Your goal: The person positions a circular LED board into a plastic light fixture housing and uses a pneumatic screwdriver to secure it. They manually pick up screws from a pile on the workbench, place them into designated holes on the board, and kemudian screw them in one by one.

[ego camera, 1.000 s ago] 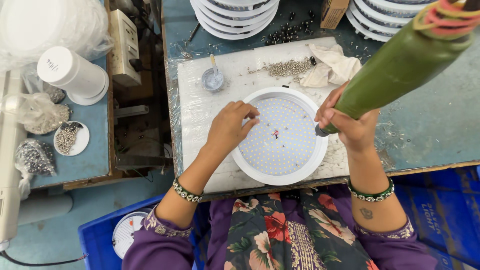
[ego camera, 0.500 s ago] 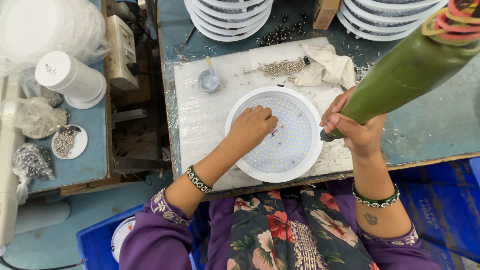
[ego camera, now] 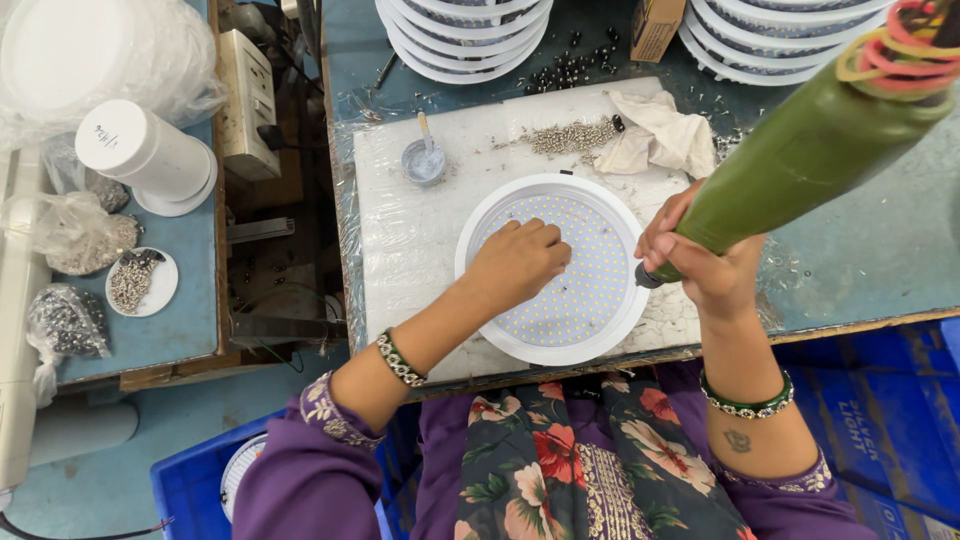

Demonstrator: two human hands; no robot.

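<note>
A round white lamp housing point(ego camera: 553, 268) with a dotted light board inside lies on a white work pad point(ego camera: 420, 230). My left hand point(ego camera: 518, 263) rests on the board with fingers curled, pinching at something too small to make out. My right hand point(ego camera: 703, 258) grips a long green powered screwdriver point(ego camera: 800, 150) that slants up to the right, its tip at the housing's right rim. Coloured rubber bands ring the tool's upper end.
A pile of small screws point(ego camera: 572, 136), a crumpled cloth point(ego camera: 660, 135) and a small grey cup point(ego camera: 424, 160) sit on the pad. Stacks of white housings point(ego camera: 465, 30) stand behind. A white tub point(ego camera: 145, 155) and bags of parts lie left. Blue crates sit below.
My left hand has slid from the board's left part to its middle and curled tighter. The housing sits slightly lower and more to the right in view. The screwdriver stays at the right rim.
</note>
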